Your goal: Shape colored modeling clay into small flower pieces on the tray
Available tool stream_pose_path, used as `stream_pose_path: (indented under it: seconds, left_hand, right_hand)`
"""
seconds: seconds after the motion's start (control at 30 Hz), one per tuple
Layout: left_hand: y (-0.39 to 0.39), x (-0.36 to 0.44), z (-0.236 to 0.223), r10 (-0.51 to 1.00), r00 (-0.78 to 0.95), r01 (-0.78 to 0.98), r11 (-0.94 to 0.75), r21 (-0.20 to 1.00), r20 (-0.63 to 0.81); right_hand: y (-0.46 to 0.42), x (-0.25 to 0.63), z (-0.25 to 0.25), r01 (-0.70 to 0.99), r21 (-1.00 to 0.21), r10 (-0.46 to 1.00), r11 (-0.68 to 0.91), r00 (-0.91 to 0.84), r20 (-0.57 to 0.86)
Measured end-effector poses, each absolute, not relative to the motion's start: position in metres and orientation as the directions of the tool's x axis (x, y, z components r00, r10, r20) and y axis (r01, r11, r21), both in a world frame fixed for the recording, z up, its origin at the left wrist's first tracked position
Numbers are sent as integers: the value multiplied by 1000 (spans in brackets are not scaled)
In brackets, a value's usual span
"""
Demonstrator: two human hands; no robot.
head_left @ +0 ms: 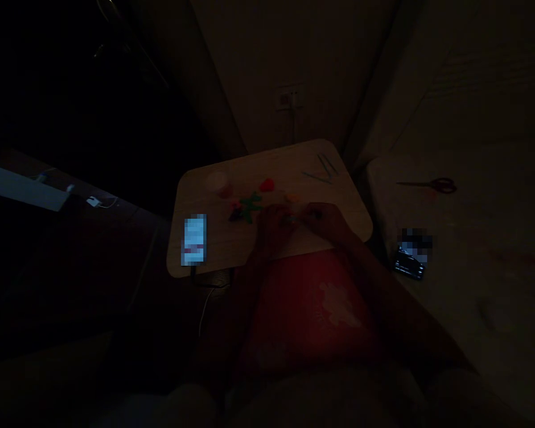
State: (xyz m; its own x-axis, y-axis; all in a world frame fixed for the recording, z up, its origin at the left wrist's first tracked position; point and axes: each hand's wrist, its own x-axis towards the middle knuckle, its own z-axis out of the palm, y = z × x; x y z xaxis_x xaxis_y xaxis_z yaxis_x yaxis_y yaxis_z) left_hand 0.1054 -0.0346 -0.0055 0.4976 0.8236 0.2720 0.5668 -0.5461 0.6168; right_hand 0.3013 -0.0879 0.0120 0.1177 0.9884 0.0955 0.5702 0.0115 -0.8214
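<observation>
The light is very dim. My left hand (273, 223) and my right hand (323, 221) rest close together over the front of a small wooden table (223, 249). Both have curled fingers. A small, pale greyish thing (291, 219) shows faintly between them, too dark to name. Just left of my left hand lie bright green pieces (251, 206), with a dark purple piece (236, 214) and a pink piece (235, 203) beside them. Beyond my fingers are a red lump (267, 185) and a yellow-orange piece (291, 197).
A lit phone (194, 239) lies at the table's left edge. Behind it stands a pale round container (217, 181). Several thin sticks (324, 169) lie at the back right. On the surface to the right are scissors (428, 185) and a dark shiny device (411, 261).
</observation>
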Motion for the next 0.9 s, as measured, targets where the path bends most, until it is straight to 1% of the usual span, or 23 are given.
stream_pose_path:
  seconds: [0.13, 0.27, 0.4, 0.47, 0.6, 0.67, 0.73, 0.8, 0.9]
  left_hand:
    - [-35, 105, -2, 805, 526, 576, -574, 581, 274]
    - [-33, 104, -1, 807, 534, 567, -562, 602, 251]
    - [-32, 104, -2, 815, 524, 557, -549, 623, 249]
    - [-32, 104, -2, 818, 517, 561, -546, 622, 252]
    - [-32, 104, -2, 822, 506, 561, -543, 624, 260]
    - [-32, 104, -2, 820, 507, 556, -546, 627, 264]
    - [-32, 104, -2, 822, 508, 559, -543, 627, 259]
    - [-32, 104, -1, 825, 507, 567, -538, 623, 251]
    - [-34, 105, 0, 826, 503, 577, -539, 613, 252]
  right_hand:
    - [-81, 298, 17, 689, -722, 994, -65, 108, 13]
    - [-75, 292, 21, 781, -608, 989, -145, 136, -61]
    - [-71, 288, 24, 820, -542, 983, -183, 153, -100]
    - [-69, 290, 24, 817, -552, 986, -167, 138, -93]
    - [-68, 300, 18, 720, -691, 998, -60, 49, -36]
    - [-68, 304, 14, 688, -724, 999, -39, 45, -11]
    - [-68, 305, 12, 709, -704, 998, -49, 61, -8]
    - [-66, 303, 11, 750, -658, 997, -69, 75, -18]
    - [-61, 299, 14, 788, -602, 992, -129, 112, -65]
